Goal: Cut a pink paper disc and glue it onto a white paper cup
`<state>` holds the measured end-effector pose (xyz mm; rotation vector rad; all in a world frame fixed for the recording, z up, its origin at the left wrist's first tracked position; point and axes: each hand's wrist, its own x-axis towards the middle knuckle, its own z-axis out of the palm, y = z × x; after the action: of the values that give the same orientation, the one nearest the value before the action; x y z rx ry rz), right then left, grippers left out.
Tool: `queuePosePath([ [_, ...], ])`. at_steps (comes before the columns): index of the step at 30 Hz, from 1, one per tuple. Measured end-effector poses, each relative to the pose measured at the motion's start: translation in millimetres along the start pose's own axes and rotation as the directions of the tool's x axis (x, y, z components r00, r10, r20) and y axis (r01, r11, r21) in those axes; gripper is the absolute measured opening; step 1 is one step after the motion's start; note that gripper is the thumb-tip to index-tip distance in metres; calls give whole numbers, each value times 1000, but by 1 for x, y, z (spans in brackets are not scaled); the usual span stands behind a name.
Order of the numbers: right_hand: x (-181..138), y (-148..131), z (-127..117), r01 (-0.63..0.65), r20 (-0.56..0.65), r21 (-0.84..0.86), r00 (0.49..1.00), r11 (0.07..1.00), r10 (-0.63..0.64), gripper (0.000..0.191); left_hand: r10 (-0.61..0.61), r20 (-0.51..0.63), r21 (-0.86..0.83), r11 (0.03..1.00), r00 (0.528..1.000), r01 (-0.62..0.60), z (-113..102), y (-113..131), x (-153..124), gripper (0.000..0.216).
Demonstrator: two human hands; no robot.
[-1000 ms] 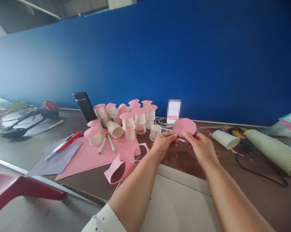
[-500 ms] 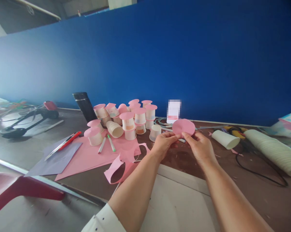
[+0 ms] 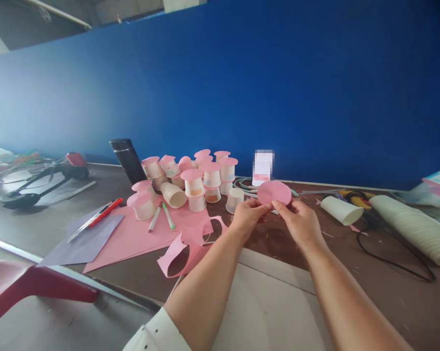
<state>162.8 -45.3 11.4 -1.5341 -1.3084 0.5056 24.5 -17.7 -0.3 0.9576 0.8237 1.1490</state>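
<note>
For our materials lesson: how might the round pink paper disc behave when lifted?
The pink disc is probably stiffish: it looks nearly flat, held by its near edge. It seems thin, so likely light and easily creased.

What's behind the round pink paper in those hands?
Beyond the pink disc, held by the left hand and right hand, are a blurred white panel and the blue wall. Whatever the disc itself covers can't be seen.

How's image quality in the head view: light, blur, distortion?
All head view: pale haze over the left of the blue wall, its upper right corner dark; cup stack at right looks stretched and soft; white panel pixelated; pink disc, left hand and right hand fairly clear.
</note>
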Motion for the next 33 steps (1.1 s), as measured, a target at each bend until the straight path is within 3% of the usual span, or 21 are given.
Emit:
queuePosePath([
  [6,-1,2,0,-16,9,58,1000,998,15,42,-8,-39,50,999,999,10,2,3,-1,32],
  [14,7,25,13,-93,81,324,994,942,71,50,-1,-37,79,997,999,4,3,5,-4,27],
  [23,1,6,4,-86,8,161,996,983,86,38,2,-52,104,995,999,3,3,3,-2,24],
  [29,9,26,11,-77,58,346,996,935,60,48,26,-33,100,995,999,-22,2,1,-1,35],
  [33,10,26,10,-77,15,370,997,926,77,51,30,-2,143,989,1000,-30,2,-1,-1,35],
])
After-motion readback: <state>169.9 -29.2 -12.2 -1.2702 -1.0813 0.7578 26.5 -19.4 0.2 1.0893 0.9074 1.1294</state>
